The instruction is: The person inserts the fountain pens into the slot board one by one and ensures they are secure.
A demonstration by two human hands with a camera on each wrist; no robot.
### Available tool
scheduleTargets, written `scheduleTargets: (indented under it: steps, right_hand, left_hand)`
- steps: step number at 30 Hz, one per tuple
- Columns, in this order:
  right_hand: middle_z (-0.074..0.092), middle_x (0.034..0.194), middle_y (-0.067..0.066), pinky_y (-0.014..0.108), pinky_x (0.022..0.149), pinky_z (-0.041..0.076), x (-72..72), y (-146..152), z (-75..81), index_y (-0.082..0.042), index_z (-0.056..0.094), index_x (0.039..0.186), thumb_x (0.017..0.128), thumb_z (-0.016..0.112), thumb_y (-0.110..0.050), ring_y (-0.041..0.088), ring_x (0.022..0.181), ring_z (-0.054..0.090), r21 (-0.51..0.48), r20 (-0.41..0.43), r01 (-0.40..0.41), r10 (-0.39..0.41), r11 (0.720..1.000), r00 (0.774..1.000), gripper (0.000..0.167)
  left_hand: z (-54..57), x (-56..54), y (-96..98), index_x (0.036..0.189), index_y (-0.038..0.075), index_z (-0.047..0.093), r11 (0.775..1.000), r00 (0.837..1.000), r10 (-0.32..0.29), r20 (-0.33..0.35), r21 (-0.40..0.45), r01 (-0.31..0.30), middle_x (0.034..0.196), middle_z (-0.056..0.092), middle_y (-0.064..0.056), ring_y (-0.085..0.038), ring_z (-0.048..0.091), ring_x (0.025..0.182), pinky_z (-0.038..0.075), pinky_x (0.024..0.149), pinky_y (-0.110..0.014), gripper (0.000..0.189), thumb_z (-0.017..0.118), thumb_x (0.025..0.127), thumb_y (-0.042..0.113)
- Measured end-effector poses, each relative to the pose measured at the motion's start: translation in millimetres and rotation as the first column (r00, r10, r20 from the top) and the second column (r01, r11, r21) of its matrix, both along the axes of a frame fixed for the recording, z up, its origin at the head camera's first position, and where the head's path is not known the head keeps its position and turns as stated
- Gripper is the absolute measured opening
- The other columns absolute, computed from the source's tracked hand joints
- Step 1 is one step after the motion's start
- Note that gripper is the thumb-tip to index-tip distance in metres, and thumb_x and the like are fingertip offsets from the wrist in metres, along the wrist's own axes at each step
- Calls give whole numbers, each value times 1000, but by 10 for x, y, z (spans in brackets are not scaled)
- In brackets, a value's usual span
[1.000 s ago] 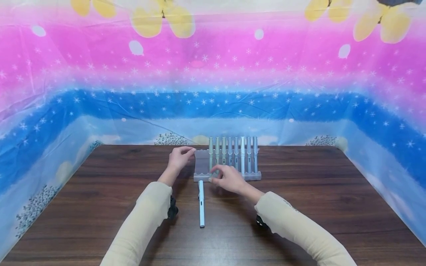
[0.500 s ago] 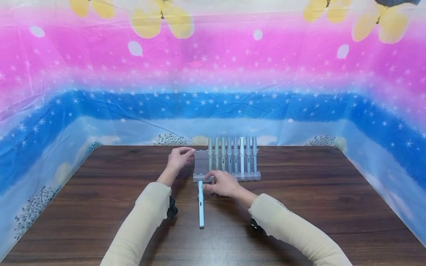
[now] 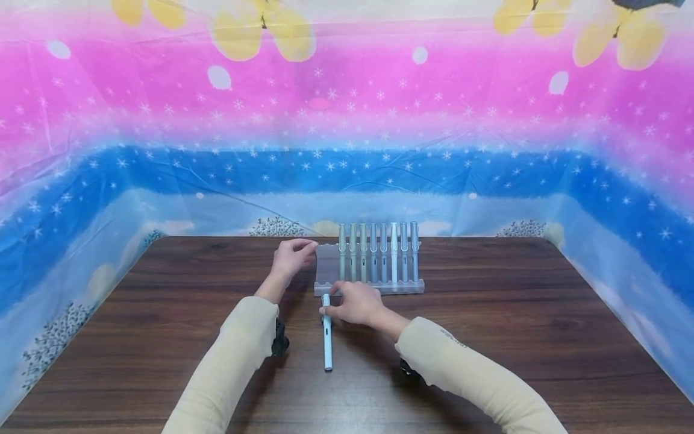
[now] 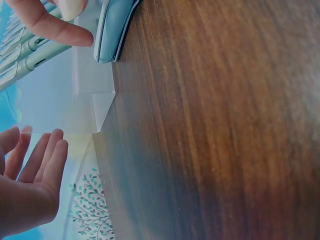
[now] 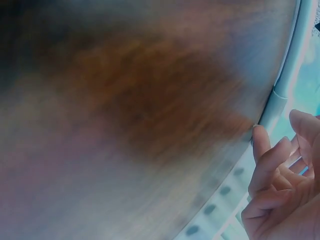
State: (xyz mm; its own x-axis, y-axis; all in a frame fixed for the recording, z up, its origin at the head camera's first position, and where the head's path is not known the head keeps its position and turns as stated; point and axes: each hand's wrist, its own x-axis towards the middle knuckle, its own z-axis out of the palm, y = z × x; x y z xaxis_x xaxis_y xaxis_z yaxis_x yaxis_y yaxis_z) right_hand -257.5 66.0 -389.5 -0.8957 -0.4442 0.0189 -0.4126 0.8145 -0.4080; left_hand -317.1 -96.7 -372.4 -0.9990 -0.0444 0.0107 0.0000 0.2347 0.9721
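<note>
A clear pen rack (image 3: 331,265) stands toward the back of the table, with several capped pens (image 3: 363,253) upright in its middle and right part. At its top left corner my left hand (image 3: 293,258) pinches the edge of the panel between thumb and fingers; the left wrist view shows the same hand (image 4: 35,180) at that edge. A light blue pen (image 3: 328,346) lies on the table in front of the rack, cap end toward it. My right hand (image 3: 358,303) is at that cap, thumb and finger spread on either side of the pen (image 5: 290,65).
The rack's notched front ledge (image 3: 379,289) lies just beyond the right hand. Brown wood table (image 3: 488,325) extends on both sides. A patterned cloth backdrop (image 3: 347,169) rises behind and around the table.
My right hand has moved left and toward me from the rack's ledge to the lying pen's cap. The left hand stays at the rack's corner; the pen has not moved.
</note>
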Motion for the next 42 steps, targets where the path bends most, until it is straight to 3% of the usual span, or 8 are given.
scheduleTargets:
  steps: [8, 18, 26, 30, 36, 42]
  right_hand:
    - [51, 60, -6, 27, 43, 36, 7, 10, 2, -15, 56, 112, 75, 65, -44, 10, 52, 46, 49, 9, -34, 34, 998, 999, 48]
    - [51, 63, -3, 26, 42, 31, -23, 80, 36, -18, 52, 119, 78, 64, -32, 12, 51, 43, 62, 98, -93, 87, 994, 991, 45]
    - [59, 102, -1, 28, 48, 36, -16, 86, 41, -24, 53, 117, 80, 59, -35, 13, 68, 47, 138, 52, -97, 91, 986, 995, 40]
    - [60, 98, -1, 27, 46, 36, -7, 63, 40, -24, 54, 115, 80, 60, -38, 13, 65, 47, 151, 17, -99, 98, 984, 995, 38]
    - [55, 75, -5, 27, 44, 33, 4, 30, 31, -22, 56, 110, 77, 63, -42, 12, 60, 44, 156, -14, -100, 103, 983, 995, 39]
    - [49, 68, -8, 27, 47, 36, 18, 15, 17, -21, 56, 102, 74, 67, -41, 11, 61, 47, 194, -38, -126, 136, 973, 990, 36]
  left_hand:
    - [15, -3, -2, 109, -3, 58, 1000, 1000, 9, 0, -6, -9, 106, 57, -20, -31, 57, 95, 46, 78, -36, 30, 54, 89, 18]
    - [20, -4, -4, 110, -4, 57, 1000, 1000, 4, 5, 1, -4, 107, 57, -21, -32, 56, 96, 46, 79, -37, 30, 54, 89, 18]
    - [30, 9, -3, 110, -4, 58, 1000, 1000, 3, 5, -2, -3, 107, 57, -21, -32, 56, 96, 45, 79, -38, 31, 54, 89, 18]
    - [24, 10, -5, 110, -4, 58, 1000, 1000, 3, -1, -12, -3, 107, 57, -21, -32, 56, 96, 46, 79, -38, 31, 54, 89, 19]
    - [4, 3, -6, 109, -3, 58, 1000, 1000, 7, -1, -19, -7, 105, 58, -20, -30, 58, 93, 47, 77, -36, 30, 54, 89, 19]
    - [6, 6, -6, 108, -1, 59, 1000, 1000, 5, 4, -18, -5, 105, 59, -19, -28, 59, 92, 47, 77, -35, 30, 56, 88, 20]
